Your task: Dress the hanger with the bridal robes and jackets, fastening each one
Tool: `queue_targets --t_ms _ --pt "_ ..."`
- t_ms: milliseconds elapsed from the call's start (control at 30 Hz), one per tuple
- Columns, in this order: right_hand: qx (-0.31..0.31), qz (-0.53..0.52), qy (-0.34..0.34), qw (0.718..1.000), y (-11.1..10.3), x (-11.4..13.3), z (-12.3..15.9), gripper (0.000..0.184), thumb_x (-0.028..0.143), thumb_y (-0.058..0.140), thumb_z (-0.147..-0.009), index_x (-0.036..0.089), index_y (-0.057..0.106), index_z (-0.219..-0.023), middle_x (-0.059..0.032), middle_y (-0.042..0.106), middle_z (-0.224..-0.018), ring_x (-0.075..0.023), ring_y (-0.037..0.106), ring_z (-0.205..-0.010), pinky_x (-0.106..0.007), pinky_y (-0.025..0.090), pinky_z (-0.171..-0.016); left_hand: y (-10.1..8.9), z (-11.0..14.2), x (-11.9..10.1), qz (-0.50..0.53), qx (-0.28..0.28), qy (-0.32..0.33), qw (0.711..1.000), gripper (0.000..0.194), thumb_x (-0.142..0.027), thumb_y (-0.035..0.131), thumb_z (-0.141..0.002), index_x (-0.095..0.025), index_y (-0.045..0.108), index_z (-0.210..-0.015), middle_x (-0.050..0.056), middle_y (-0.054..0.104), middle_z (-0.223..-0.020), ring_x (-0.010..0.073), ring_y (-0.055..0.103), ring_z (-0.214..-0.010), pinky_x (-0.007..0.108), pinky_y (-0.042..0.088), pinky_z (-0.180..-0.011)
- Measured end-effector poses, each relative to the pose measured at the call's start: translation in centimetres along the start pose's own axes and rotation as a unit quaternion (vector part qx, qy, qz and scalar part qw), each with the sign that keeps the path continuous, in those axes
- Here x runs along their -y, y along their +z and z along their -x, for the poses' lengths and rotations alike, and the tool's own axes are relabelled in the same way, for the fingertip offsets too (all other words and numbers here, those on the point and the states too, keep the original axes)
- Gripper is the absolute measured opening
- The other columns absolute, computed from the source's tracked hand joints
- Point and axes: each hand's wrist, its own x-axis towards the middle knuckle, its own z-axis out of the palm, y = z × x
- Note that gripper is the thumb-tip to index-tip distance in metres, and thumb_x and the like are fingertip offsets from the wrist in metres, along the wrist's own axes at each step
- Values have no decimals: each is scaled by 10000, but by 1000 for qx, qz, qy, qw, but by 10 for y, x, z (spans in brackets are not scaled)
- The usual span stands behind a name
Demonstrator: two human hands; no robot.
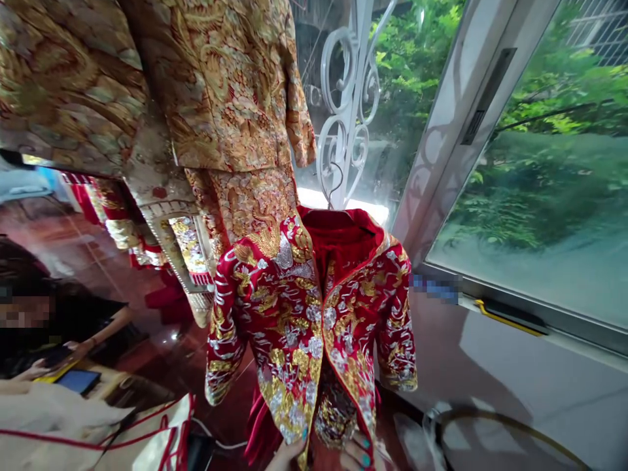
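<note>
A red jacket (289,320) with gold and silver embroidery hangs upright on a thin metal hanger (335,183), its front parted toward the bottom. My left hand (288,454) grips the lower front edge on the left side, the thumb with its teal nail lying on the cloth. At the lower right front edge, my right hand (354,453) has its fingers curled on the panel, teal nails showing. Both hands are cut off by the bottom of the view. Through the gap between the panels, more embroidered cloth (336,412) shows.
Gold embroidered garments (235,85) hang behind and to the left. A white scrollwork post (350,98) stands by the window (540,196). At left sits a person (93,327) with a phone or tablet. Pale, red-edged cloth or bags (63,418) lie lower left; a hoop (490,415) is lower right.
</note>
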Motion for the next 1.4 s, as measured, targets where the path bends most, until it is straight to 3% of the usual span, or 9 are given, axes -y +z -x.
queue_targets --t_ms 100,200,300,400,467,600,867,1167,1400 --pt "1 -55 73 996 2 -9 9 327 535 833 -538 256 671 -596 4 579 -566 -162 537 -515 -315 466 -511 6 3 10 -19 23 2 1000 618 -224 893 -509 -214 676 -1087 108 748 -1011 388 669 -1056 485 538 -927" --pt "-66 -98 36 992 14 -20 13 336 481 868 -506 254 722 -706 -13 668 -736 -165 594 -647 -303 495 -604 11 6 19 -36 11 39 999 518 -238 897 -530 -186 697 -1006 87 755 -899 339 691 -1013 423 544 -923" --pt "-86 -122 7 989 22 -23 19 300 391 892 -453 263 710 -654 16 635 -634 -137 561 -572 -279 486 -560 12 11 24 -32 -11 83 996 407 -223 872 -577 -199 708 -949 67 752 -893 302 702 -985 401 538 -938" --pt "-94 -109 -15 990 22 -23 26 177 424 810 -574 322 665 -574 69 541 -479 -128 507 -456 -265 468 -474 12 12 29 -23 -31 108 993 368 -222 871 -579 -194 722 -915 73 750 -922 302 698 -990 397 542 -927" --pt "-97 -76 -20 992 22 -25 29 161 476 731 -640 324 690 -603 65 597 -528 -131 553 -483 -273 517 -517 12 11 32 -28 -15 109 994 348 -256 880 -583 -181 732 -889 74 749 -864 298 706 -947 388 555 -893" --pt "-120 -57 -23 991 28 -29 23 330 419 863 -498 238 769 -758 -13 750 -763 -204 689 -699 -343 566 -765 13 7 32 -38 16 108 993 278 -262 879 -603 -160 737 -819 66 736 -750 276 721 -823 384 571 -859" --pt "-146 -34 -85 985 44 -23 17 566 460 895 -512 238 739 -1009 -35 745 -859 -267 673 -977 -408 462 -1001 19 13 32 -14 18 113 993 367 -184 844 -602 -182 735 -952 112 749 -1068 342 642 -1139 462 496 -1037" --pt "-140 -22 -85 986 26 -39 18 462 422 856 -605 207 738 -996 -53 729 -895 -248 635 -1064 -396 417 -1066 23 5 47 -23 -43 178 983 461 -219 825 -576 -216 701 -1020 80 772 -976 327 633 -1157 409 498 -1026" --pt "-177 -33 -67 981 35 -30 20 509 452 898 -492 201 746 -908 -42 726 -793 -259 675 -906 -393 503 -948 11 -11 47 8 -58 153 986 428 -145 852 -514 -183 692 -909 85 774 -908 334 662 -1103 414 518 -1007"
